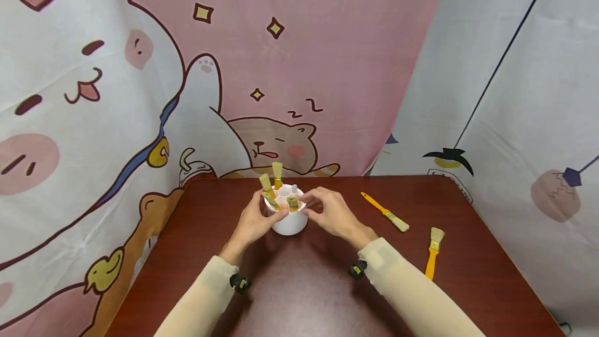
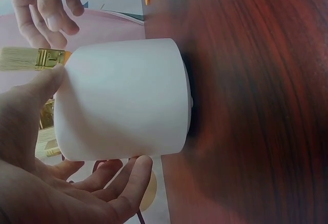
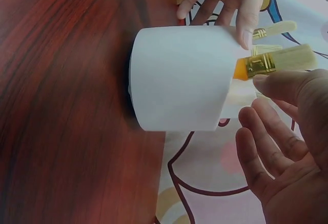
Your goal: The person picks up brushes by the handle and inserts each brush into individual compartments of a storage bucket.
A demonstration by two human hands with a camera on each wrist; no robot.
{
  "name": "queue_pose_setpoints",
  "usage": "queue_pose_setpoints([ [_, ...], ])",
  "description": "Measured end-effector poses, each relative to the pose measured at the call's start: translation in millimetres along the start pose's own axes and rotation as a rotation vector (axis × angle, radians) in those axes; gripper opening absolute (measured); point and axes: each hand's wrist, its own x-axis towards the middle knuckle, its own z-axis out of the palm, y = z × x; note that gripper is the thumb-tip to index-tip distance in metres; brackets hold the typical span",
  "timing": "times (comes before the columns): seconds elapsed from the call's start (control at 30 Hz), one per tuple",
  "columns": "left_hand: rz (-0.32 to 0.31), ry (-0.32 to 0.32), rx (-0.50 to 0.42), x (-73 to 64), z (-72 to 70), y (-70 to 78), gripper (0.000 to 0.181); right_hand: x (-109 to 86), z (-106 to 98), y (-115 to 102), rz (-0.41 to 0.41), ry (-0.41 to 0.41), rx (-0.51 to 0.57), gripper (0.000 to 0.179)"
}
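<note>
In the head view, the left hand [image 1: 255,221] held the white holder [image 1: 290,224] by side and rim; the right hand [image 1: 334,213], fingers loosely parted, was at the opposite rim, where an uneven push might have tipped it. The table's far edge [image 1: 327,177] ran behind, loose brushes [image 1: 385,212] lay rightward, and bare wood [image 1: 290,280] stretched in front. The left wrist view showed the holder upright. In the right wrist view, the right thumb [image 3: 271,84] overlapped a bristle-up brush [image 3: 261,65], which a snag could have dislodged.
</note>
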Motion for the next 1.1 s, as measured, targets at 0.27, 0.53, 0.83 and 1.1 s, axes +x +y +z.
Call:
queue_pose_setpoints([
  [0.27,0.000,0.011,0.000,-0.9,0.1,-1.0,0.094,-10.9,-12,2,-0.007,0.009,-0.032,0.032],
  [0.53,0.008,0.019,0.008,-0.5,0.1,-0.9,0.099,-24.8,-31,1,-0.008,0.034,-0.093,0.030],
  [0.83,0.025,0.031,0.010,-1.2,4.2,-3.8,0.104,-40.5,-51,8,-0.010,0.068,-0.151,0.028],
  [1.1,0.016,0.068,0.034,-3.1,9.0,-2.4,0.111,-51.4,-65,22,-0.030,0.121,-0.166,0.024],
])
